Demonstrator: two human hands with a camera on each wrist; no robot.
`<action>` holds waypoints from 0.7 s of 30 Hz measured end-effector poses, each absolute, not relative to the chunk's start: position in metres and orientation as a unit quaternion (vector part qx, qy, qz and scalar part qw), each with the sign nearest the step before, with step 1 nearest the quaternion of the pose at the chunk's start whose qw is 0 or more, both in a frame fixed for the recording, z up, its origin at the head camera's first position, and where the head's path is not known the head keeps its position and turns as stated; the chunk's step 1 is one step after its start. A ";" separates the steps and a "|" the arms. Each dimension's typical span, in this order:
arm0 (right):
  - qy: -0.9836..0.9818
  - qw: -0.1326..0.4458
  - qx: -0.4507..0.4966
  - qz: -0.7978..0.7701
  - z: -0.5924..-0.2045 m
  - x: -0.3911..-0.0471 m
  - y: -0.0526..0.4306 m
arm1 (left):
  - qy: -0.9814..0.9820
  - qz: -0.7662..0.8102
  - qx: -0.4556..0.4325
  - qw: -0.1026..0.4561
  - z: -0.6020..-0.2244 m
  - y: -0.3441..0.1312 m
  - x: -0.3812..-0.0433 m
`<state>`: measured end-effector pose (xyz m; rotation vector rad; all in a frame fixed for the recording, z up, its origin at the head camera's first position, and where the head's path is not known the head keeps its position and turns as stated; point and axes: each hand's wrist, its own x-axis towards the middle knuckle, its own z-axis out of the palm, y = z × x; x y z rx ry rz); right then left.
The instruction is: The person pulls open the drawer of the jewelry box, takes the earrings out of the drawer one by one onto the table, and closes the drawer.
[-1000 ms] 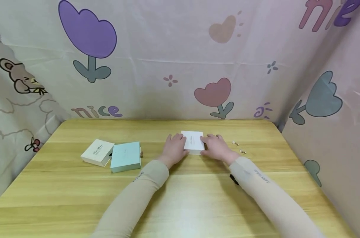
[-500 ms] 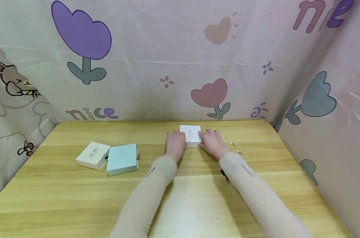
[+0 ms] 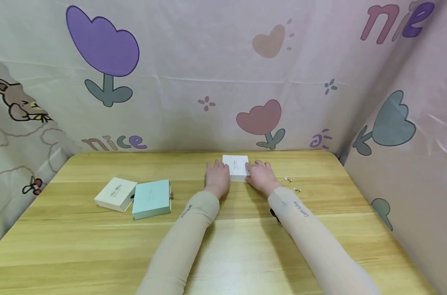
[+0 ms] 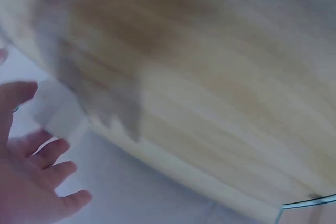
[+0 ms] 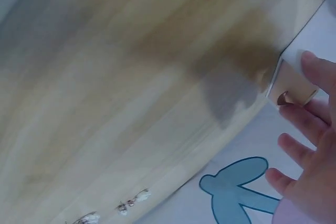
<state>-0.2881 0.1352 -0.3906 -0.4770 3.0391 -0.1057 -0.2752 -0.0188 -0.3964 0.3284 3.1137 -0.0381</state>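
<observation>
A small white box [image 3: 235,164] with dark lettering on its lid lies near the back edge of the table, between both hands. My left hand [image 3: 217,178] holds its left side; in the left wrist view the thumb and fingers of that hand [image 4: 31,177] lie about the pale box [image 4: 59,109]. From the right, my right hand [image 3: 261,176] holds the other side. The right wrist view shows its thumb on top of the white box [image 5: 317,40] and a fingertip at a small brown ribbon tab [image 5: 282,98] on the box's side. The box's contents are hidden.
Left on the table, a cream box [image 3: 116,193] and a light-blue box [image 3: 151,198] with a brown tab lie side by side. Small earring-like pieces [image 3: 297,189] lie right of my right hand. A patterned cloth [image 3: 194,119] hangs behind the table.
Both hands have moved the white box a little toward the table's back edge. Over the last half second, hands and box have hardly moved. The head view has shifted slightly.
</observation>
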 end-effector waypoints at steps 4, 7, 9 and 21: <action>0.987 0.038 -0.152 -0.036 -0.389 -0.284 0.135 | 0.993 0.013 0.105 0.046 -0.387 -0.026 -0.272; 0.987 0.024 -0.153 -0.043 -0.385 -0.281 0.136 | 0.991 0.039 0.115 0.048 -0.379 -0.044 -0.270; 0.986 0.004 -0.160 -0.044 -0.381 -0.278 0.138 | 0.990 0.052 0.117 0.066 -0.368 -0.061 -0.264; 0.985 -0.017 -0.165 -0.047 -0.369 -0.264 0.160 | 0.956 -0.119 0.065 0.261 -0.326 -0.142 -0.233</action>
